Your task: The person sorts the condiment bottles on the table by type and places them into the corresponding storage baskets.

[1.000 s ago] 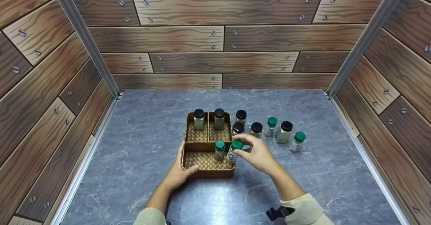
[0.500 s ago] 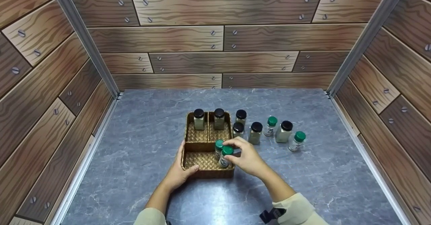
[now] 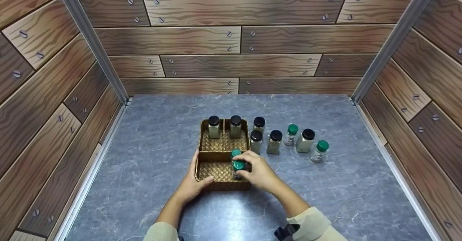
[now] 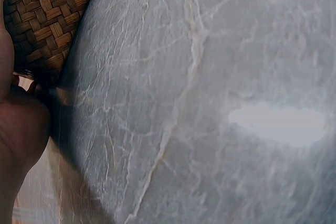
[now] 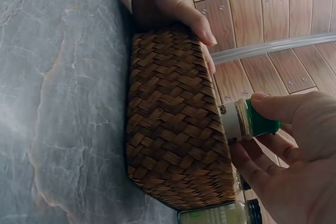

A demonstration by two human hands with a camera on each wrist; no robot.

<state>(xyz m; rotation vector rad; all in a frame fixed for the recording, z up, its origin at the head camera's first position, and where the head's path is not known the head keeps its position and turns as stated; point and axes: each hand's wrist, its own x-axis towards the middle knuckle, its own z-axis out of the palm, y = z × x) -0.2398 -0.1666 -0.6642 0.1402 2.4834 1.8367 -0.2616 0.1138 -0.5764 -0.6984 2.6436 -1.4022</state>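
Pinching a green-capped spice jar just below the frame's centre while gripping a woven basket.
Curling the right hand's thumb and fingers closely round the jar's cap, in the right part of the large lower compartment; overlapping a second green-capped jar too much to tell whether touching. Spreading the left hand's thumb and fingers round the basket's lower-left corner. Working near two black-capped jars in the upper compartments and six more jars on the marbled grey tabletop, right of centre.
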